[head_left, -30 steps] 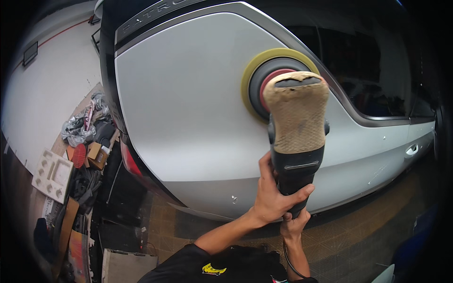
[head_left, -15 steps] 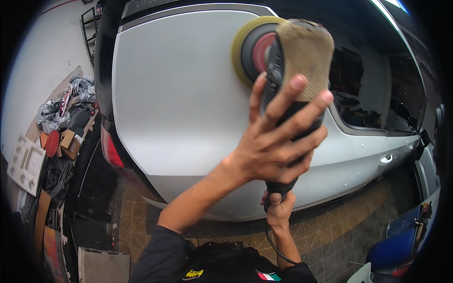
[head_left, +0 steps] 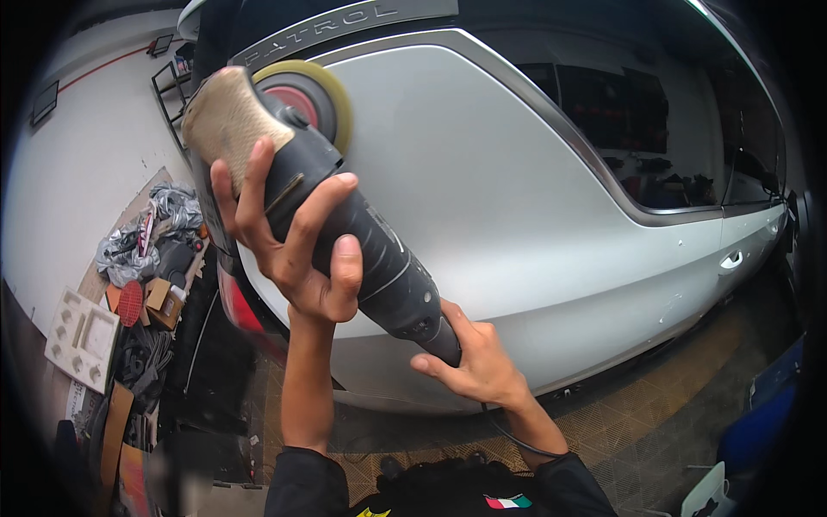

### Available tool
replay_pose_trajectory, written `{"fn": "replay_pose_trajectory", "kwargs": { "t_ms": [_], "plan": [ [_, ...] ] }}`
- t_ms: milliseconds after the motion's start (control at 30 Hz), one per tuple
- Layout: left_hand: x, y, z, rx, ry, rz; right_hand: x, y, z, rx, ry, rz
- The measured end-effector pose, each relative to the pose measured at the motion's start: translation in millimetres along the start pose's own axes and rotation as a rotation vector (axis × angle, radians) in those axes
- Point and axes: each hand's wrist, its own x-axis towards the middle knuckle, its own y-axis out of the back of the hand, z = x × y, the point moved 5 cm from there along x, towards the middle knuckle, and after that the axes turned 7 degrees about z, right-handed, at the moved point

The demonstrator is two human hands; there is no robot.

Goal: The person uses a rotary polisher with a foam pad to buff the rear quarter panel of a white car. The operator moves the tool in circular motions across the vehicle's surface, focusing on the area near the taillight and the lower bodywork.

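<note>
A black car polisher [head_left: 385,261] with a tan cover [head_left: 237,108] over its head slants across the silver car's rear side panel [head_left: 491,189]. Its round yellow pad [head_left: 337,95] is against the panel's upper left part, close to the dark trim. My left hand [head_left: 297,271] cradles the front of the body behind the cover, fingers spread around it. Around the rear end of the polisher, where the power cord [head_left: 508,433] leaves, my right hand [head_left: 484,360] is closed. Part of the pad is hidden behind the polisher's head.
Dark side windows [head_left: 637,112] lie to the right, and a red tail light [head_left: 240,297] sits below left. Silver crumpled wrapping [head_left: 129,250], a cardboard box [head_left: 164,302] and a pale moulded tray [head_left: 82,340] stand along the left wall. A blue object [head_left: 758,422] is at lower right.
Both hands have carried the polisher left across the panel, toward the car's rear edge. It has turned from nearly upright to a slant, with its head at upper left.
</note>
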Motion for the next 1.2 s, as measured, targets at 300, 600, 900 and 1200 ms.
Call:
{"fn": "replay_pose_trajectory", "kwargs": {
  "t_ms": [300, 600, 900, 1200],
  "plan": [
    [-9.7, -24.8, 33.8, -0.147, -0.118, -0.119, -53.2, -3.6, 24.6, 0.117, 0.016, 0.216],
    [-1.3, -46.6, 37.5, -0.265, -0.416, -0.227, -65.1, -37.2, 40.0, 0.278, -0.067, 0.298],
    [16.5, -46.6, 35.6, -0.231, -0.389, -0.239, -49.0, -47.3, 33.9, 0.385, -0.059, 0.253],
    [23.9, -32.4, 26.5, -0.134, -0.385, -0.241, -37.5, -49.0, 21.9, 0.447, 0.031, 0.216]
  ]
}}
